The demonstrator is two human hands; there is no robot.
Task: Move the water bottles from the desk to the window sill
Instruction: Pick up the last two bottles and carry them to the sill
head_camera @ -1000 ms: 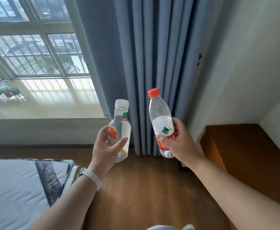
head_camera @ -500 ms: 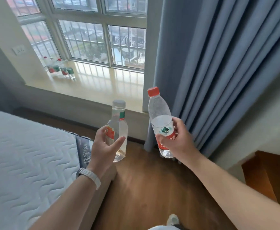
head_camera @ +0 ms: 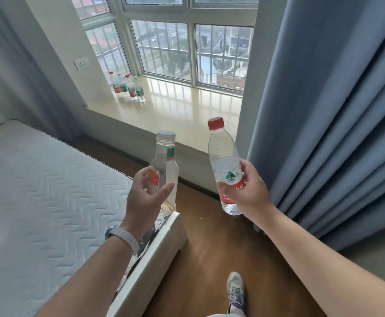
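Both arms outstretched, left hand (head_camera: 147, 197) and right hand (head_camera: 249, 193) fingers curled closed.

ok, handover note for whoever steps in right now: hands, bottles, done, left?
Left hand: shut on the grey-capped bottle, upright, held over the corner of the bed.
Right hand: shut on the red-capped bottle, upright, partly full, held over the floor.
Window sill: just ahead, not yet reached. A cluster of bottles already stands at its far left corner.
Done: that cluster is placed.
Left: step up and set both held bottles on the sill; free space lies to the right of the cluster. The desk is out of view, so I cannot tell whether more remain.
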